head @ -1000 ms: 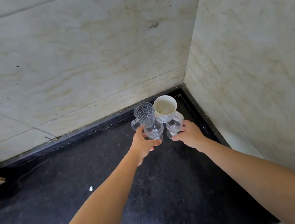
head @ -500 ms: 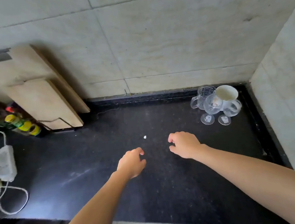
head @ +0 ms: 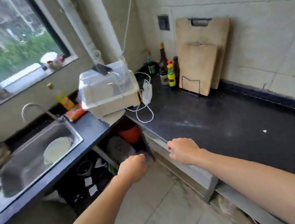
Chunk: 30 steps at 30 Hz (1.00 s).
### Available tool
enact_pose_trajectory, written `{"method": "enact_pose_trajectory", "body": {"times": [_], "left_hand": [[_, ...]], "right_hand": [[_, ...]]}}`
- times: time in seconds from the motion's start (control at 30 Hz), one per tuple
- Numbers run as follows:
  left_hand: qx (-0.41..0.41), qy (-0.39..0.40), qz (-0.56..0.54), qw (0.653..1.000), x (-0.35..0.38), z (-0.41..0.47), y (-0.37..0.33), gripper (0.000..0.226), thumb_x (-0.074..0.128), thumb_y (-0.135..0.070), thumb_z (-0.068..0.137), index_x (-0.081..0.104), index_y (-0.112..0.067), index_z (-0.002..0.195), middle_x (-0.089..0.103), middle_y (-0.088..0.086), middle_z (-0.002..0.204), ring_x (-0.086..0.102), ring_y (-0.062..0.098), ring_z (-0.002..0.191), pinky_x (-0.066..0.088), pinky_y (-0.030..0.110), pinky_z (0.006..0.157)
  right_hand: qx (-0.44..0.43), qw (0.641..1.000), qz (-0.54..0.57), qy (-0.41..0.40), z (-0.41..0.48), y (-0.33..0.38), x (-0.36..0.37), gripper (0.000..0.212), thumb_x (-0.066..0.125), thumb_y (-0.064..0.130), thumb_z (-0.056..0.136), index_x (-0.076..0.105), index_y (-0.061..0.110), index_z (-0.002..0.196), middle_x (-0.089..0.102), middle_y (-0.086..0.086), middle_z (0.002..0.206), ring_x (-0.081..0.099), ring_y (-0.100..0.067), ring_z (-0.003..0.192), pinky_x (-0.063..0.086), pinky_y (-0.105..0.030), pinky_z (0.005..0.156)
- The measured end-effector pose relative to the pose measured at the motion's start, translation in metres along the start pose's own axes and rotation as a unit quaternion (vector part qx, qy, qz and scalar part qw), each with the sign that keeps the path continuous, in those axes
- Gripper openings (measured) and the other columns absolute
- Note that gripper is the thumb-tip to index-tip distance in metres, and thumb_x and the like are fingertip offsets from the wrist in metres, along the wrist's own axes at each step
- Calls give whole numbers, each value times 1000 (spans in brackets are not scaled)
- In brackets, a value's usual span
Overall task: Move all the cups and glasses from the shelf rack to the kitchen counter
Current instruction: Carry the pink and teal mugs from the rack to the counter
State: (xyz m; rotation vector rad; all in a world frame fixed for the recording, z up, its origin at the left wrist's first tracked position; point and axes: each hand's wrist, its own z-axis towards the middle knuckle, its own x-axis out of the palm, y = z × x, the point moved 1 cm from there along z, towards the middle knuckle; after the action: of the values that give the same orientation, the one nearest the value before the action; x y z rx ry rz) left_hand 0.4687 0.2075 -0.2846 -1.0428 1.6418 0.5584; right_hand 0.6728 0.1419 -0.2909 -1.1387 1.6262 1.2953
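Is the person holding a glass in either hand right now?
No, the left hand and right hand are both loosely curled and hold nothing.

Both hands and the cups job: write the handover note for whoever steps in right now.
Left hand: loosely curled, holding nothing, out over the floor by the counter corner.
Right hand: also free, at the front edge of the black counter.
Job's things: no cups or glasses in view now, and no shelf rack visible either. A covered plastic dish box stands at the counter corner; its contents cannot be made out.
Done: cannot be judged from this view.
Left: find the shelf rack, check it for remaining cups and glasses, carry any to the counter, which has plenty of bare surface.
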Motion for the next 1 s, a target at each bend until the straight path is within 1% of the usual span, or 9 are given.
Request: {"method": "enact_pose_trajectory", "body": {"times": [0.07,0.17,0.27,0.37,0.53,0.73,0.83,0.9,1.0], "left_hand": [[-42,-10,-11,999,-5,-31,50,30,51,-27,87,57,-17,115,66,6,111,61,31,106,51,38,81],[-108,-50,-40,992,-10,-75,115,29,52,-32,87,59,-21,113,66,5,111,62,29,103,49,33,77],[-166,-83,-69,980,-12,-117,175,33,52,-32,86,59,-24,117,66,2,113,61,27,107,47,33,78],[-233,-99,-99,962,-10,-159,236,33,50,-32,86,57,-25,118,66,0,113,61,26,104,46,34,77],[-321,-119,-123,932,-12,-212,338,28,53,-35,86,58,-25,111,67,0,108,63,23,95,51,35,75],[-421,-134,-174,880,-33,-253,448,19,57,-34,87,61,-26,104,69,-2,105,65,16,89,57,37,81],[-461,-150,-177,857,-36,-279,491,21,56,-31,88,60,-21,105,69,2,107,64,20,94,53,33,79],[-485,-161,-189,839,-32,-301,513,23,55,-29,87,59,-18,107,68,4,108,62,23,97,47,30,74],[-514,-162,-200,819,-25,-333,549,26,52,-29,88,59,-20,112,67,4,109,62,24,98,47,31,74]], "right_hand": [[-54,998,-22,0,17,57,1,29,51,29,92,58,16,117,63,-7,118,59,-30,104,45,-38,78],[-129,990,-51,-6,40,135,4,33,51,32,91,58,20,121,62,-7,121,59,-30,111,46,-39,84],[-209,975,-76,-12,65,209,9,32,51,34,91,59,21,119,63,-5,118,60,-28,109,47,-38,83],[-281,956,-84,7,95,285,19,32,51,34,91,59,21,119,63,-4,117,60,-28,107,47,-37,82],[-388,917,-87,24,145,410,45,32,52,34,92,60,20,120,64,-3,116,60,-26,106,46,-36,82],[-473,875,-97,40,203,553,69,31,52,33,90,62,19,116,66,-6,118,60,-30,108,49,-40,87],[-512,852,-98,41,219,620,80,30,51,32,90,63,19,115,68,-6,114,62,-30,103,50,-39,83],[-537,836,-102,52,223,661,90,29,51,32,90,63,20,113,68,-7,113,63,-29,102,49,-37,80],[-571,810,-113,68,226,721,109,32,53,32,90,62,19,117,67,-8,118,62,-29,107,51,-38,87]]}}
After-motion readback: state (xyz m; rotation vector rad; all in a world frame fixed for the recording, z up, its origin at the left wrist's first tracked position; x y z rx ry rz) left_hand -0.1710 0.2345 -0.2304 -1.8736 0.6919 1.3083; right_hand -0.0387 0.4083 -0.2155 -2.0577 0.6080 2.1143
